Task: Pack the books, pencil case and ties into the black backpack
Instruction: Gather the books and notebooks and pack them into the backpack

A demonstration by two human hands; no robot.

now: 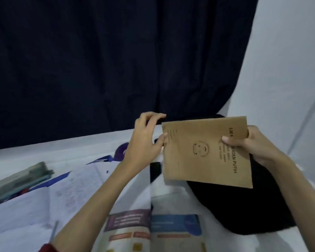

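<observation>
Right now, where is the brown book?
The brown book is right of centre, gripped by the right hand, pinched by the left hand, above the black backpack.

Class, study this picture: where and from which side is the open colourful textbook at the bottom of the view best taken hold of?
Take the open textbook by the outer edge of its right-hand page, coming from the right. It lies flat and spread open, so the spine fold offers no grip, and the left forearm crosses its left page. Closing it first would probably make lifting easier. Both hands are busy: the right hand holds the brown exercise book.
</observation>
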